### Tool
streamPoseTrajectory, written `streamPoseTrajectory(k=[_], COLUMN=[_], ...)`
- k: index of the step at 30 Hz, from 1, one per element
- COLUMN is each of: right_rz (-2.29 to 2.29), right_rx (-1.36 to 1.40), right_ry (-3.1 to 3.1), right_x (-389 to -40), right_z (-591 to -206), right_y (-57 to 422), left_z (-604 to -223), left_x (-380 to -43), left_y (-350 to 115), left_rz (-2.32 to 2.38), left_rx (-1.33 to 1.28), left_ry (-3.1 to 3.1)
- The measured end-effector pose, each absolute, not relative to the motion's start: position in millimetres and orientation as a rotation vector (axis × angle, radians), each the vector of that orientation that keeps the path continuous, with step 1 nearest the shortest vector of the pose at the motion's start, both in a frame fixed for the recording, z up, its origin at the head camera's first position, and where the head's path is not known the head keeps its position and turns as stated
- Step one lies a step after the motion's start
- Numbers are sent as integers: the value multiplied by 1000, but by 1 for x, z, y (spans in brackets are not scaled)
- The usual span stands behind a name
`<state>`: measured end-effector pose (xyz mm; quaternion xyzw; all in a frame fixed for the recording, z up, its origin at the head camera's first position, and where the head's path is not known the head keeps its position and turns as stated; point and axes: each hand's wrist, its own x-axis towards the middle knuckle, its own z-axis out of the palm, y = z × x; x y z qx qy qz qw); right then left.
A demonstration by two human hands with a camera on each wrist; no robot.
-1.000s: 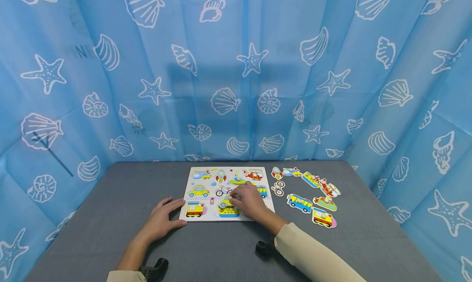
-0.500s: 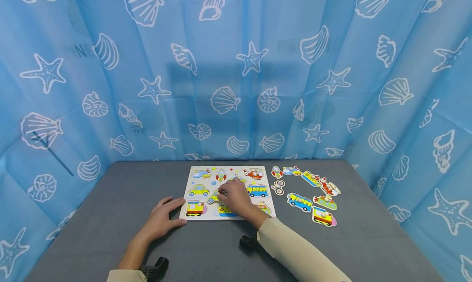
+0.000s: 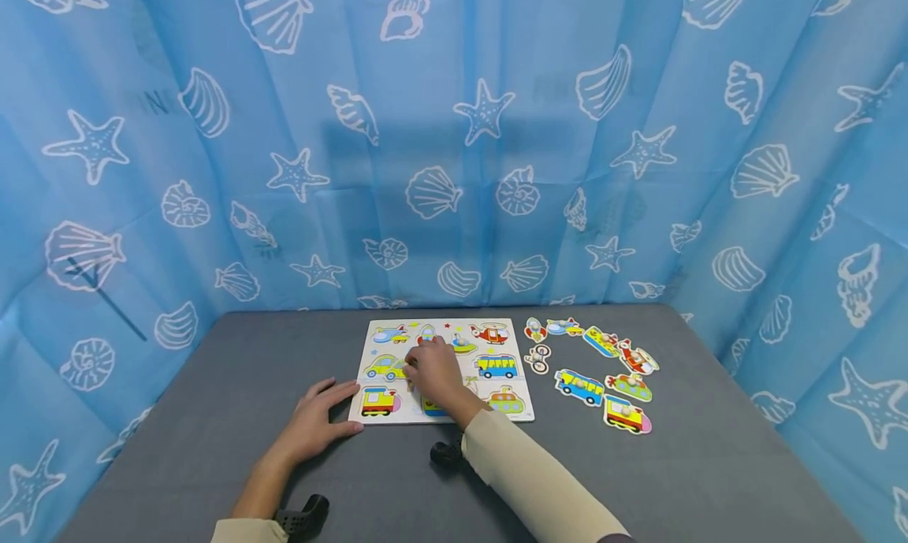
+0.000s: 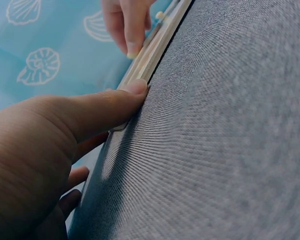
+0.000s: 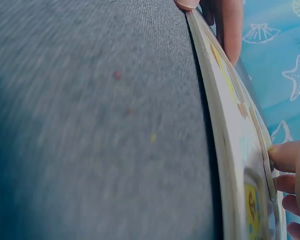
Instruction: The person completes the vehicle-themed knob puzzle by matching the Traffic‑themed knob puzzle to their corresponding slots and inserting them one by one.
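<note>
A white wooden puzzle board (image 3: 443, 325) printed with vehicles lies on the table. Over its car picture, at the left of the middle row, is a yellow-green car puzzle piece (image 3: 384, 366). My right hand (image 3: 435, 372) pinches this piece by the knob, with the fingertips bent down; the knob itself is hidden in the head view. In the right wrist view, the thumb and fingers of the right hand (image 5: 296, 172) meet right above the board. My left hand (image 3: 317, 418) rests at the board's left edge, thumb (image 4: 135, 87) against the corner and fingers spread.
Several loose knobbed pieces lie right of the board, among them a bus (image 3: 579, 388), a train (image 3: 627, 414), a helicopter (image 3: 637, 358) and a bicycle (image 3: 537, 359). Behind the grey table (image 3: 284, 338) hangs a blue shell-patterned curtain (image 3: 482, 212).
My right hand has moved left across the board with the car piece, from above the ship picture to the car picture. The left hand has stayed at the board's edge.
</note>
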<state>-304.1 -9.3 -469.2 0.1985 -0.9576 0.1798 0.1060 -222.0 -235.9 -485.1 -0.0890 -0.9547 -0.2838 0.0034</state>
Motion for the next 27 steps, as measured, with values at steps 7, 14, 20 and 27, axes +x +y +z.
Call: streamPoseTrajectory(k=[7,14,20,27], right_rz=[465,437,465,470], right_rx=[585,606,604,562], right_ry=[-2829,-2797,-2818,-2833], right_x=[-307,-308,-309,-307], right_z=[-467,-467,-469,-466], right_y=[-21,-27,-32,-39], left_z=[-485,-484,-483,-484], left_x=[-223,-223,-221,-221], left_y=[-237,-236,-235,-234], left_rz=[-900,-906,-910,-905], left_rx=[-292,-280,-275,-282], left_ry=[-2982,-3012,-3015,-3003])
